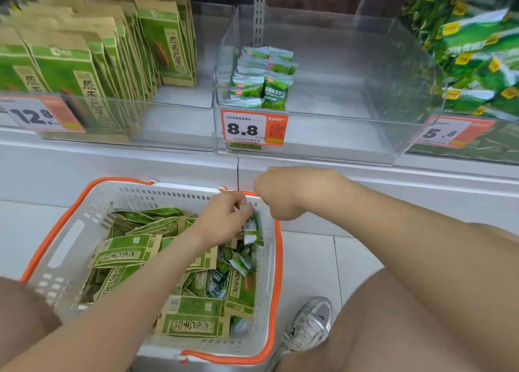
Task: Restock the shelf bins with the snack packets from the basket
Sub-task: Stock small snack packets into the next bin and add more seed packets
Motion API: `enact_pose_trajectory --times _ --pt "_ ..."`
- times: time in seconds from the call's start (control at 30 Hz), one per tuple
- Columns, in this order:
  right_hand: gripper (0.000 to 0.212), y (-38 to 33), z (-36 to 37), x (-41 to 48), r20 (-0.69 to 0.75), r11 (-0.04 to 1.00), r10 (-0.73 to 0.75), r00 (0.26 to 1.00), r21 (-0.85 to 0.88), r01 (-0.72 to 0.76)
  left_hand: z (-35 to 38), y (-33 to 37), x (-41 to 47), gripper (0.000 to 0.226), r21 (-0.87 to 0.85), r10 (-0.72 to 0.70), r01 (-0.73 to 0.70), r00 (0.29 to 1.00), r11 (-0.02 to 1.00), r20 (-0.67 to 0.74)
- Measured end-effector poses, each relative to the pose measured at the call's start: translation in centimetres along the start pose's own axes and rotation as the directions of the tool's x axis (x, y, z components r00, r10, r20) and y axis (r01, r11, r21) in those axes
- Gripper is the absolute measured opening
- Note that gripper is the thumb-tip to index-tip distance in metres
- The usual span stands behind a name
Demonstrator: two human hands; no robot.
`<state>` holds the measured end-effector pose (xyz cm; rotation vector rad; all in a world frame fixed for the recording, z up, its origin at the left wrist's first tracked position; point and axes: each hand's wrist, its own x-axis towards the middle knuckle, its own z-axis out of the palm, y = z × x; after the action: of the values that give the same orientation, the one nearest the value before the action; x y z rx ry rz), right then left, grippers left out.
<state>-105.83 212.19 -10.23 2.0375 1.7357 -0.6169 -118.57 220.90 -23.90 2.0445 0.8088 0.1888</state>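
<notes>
A white basket with orange rim [276,259] sits on the floor, full of tan-and-green seed packets [127,252] and small green snack packets [243,265]. My left hand [224,221] reaches into the basket's far right corner and pinches a small green packet [252,231]. My right hand [280,193] hovers just above the basket's far rim, bent at the wrist with its fingers curled out of sight. The clear middle bin [337,135], tagged 8.8, holds a short stack of the same small green packets [261,79] at its left side.
The left bin [168,135] holds rows of upright seed packets [84,71] with a 12.8 tag. A right bin [477,62] is packed with green bags, tagged 5.8. My knees and a silver shoe [309,326] are beside the basket on the tiled floor.
</notes>
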Motion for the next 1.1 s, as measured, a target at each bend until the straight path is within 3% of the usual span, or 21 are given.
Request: enact_pose_trajectory --times 0.1,0.17,0.27,0.33,0.43,0.57,0.67,0.73,0.83,0.9,1.0,1.1 --pt "0.027 0.3 -0.6 -0.5 -0.041 0.952 0.046 0.998 0.303 -0.032 -1.4 3.6 -0.1 0.030 -0.180 -0.044 0.020 0.990 0.984 -0.135" --pt "0.028 0.1 -1.1 -0.9 -0.073 0.885 0.087 0.993 0.463 -0.043 -2.3 5.6 -0.4 0.030 -0.160 -0.049 0.013 0.974 0.987 -0.221" --pt "0.033 0.1 -1.6 -1.3 -0.144 0.846 0.095 0.985 0.532 -0.004 -3.6 7.7 -1.1 0.037 -0.159 -0.010 -0.035 0.961 0.987 -0.276" --pt "0.028 0.8 -2.1 -1.5 -0.196 0.791 0.103 0.975 0.610 0.039 -4.5 8.6 -1.6 0.041 -0.285 0.012 -0.105 0.951 0.953 -0.309" --pt "0.033 2.2 -3.1 -2.1 -0.202 0.672 0.150 0.968 0.739 0.050 -5.9 9.7 -2.1 0.012 -0.501 -0.008 -0.207 0.919 0.840 -0.394" --pt "0.030 3.1 -4.0 -3.0 -0.189 0.514 0.133 0.973 0.853 0.096 -7.1 10.3 -2.3 0.009 -0.517 0.018 -0.292 0.882 0.804 -0.470" --pt "0.039 3.0 -4.4 -3.5 -0.206 0.533 0.172 0.963 0.842 0.085 -7.4 10.6 -2.3 0.010 -0.506 0.039 -0.330 0.864 0.797 -0.502" --pt "0.034 3.2 -4.9 -4.1 -0.222 0.507 0.136 0.965 0.853 0.125 -7.5 10.8 -2.3 0.009 -0.489 0.068 -0.362 0.851 0.793 -0.520" --pt "0.031 3.9 -5.7 -4.9 -0.292 0.394 0.079 0.953 0.887 0.239 -7.8 11.2 -2.3 0.005 -0.330 0.179 -0.452 0.772 0.829 -0.610" --pt "0.031 4.6 -6.4 -4.8 -0.383 0.347 0.142 0.913 0.883 0.316 -8.1 11.2 -2.2 0.005 -0.021 0.330 -0.474 0.644 0.880 -0.691" --pt "0.020 6.1 -7.3 -3.6 -0.527 0.276 0.308 0.792 0.846 0.455 -8.5 10.9 -1.5 0.009 0.396 0.554 -0.394 0.483 0.829 -0.678" --pt "0.009 8.2 -7.3 -1.3 -0.611 0.390 0.404 0.680 0.788 0.477 -8.6 10.3 -0.5 0.017 0.516 0.589 -0.299 0.540 0.802 -0.602"
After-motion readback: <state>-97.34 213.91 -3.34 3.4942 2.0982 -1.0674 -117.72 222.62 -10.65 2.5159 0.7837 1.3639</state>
